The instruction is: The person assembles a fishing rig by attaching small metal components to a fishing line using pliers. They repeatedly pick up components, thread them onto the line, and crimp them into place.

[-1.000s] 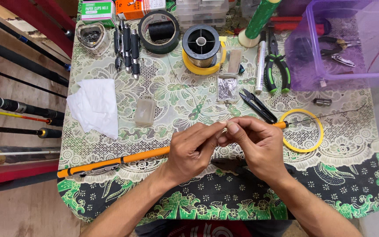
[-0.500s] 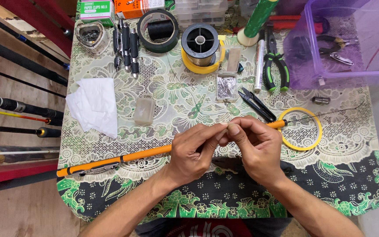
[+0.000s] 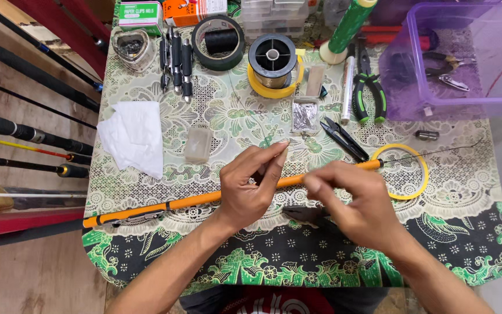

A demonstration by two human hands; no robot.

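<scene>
The left hand is clamping its fingers on the orange rod lying across the desk while the right hand, fingers pinched together, is working best with the rod kept steady.

A table is standing at centre frame, wearing a green floral lace cloth. Wooden floor planks are showing at 8 o'clock. Even light is falling across the surface, casting soft shadows.
</scene>
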